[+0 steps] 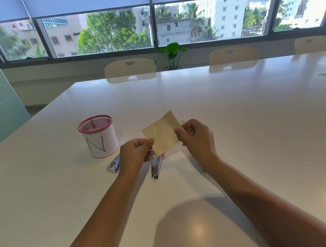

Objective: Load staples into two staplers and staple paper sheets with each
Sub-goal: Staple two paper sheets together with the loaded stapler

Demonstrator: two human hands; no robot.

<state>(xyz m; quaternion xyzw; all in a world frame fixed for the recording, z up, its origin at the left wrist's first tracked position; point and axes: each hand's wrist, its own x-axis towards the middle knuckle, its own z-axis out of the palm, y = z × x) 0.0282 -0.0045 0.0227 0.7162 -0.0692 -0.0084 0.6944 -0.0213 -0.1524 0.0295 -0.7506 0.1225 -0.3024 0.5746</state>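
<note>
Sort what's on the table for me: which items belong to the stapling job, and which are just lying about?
Job items:
- yellow paper, pinched by left hand and right hand
- silver stapler, lying on the table
- small blue-and-white stapler or staple box, too small to tell which

Lying about:
- red mesh cup marked N
- chairs
- plant

We see bright daylight pouring in from the windows (153,26) at 12 o'clock. The glossy desk (238,114) mirrors the chairs and carries two round glare spots toward 5 o'clock, beside a broad soft shadow. Wide-angle distortion bends lines at the edges; focus stays fairly sharp.
</note>
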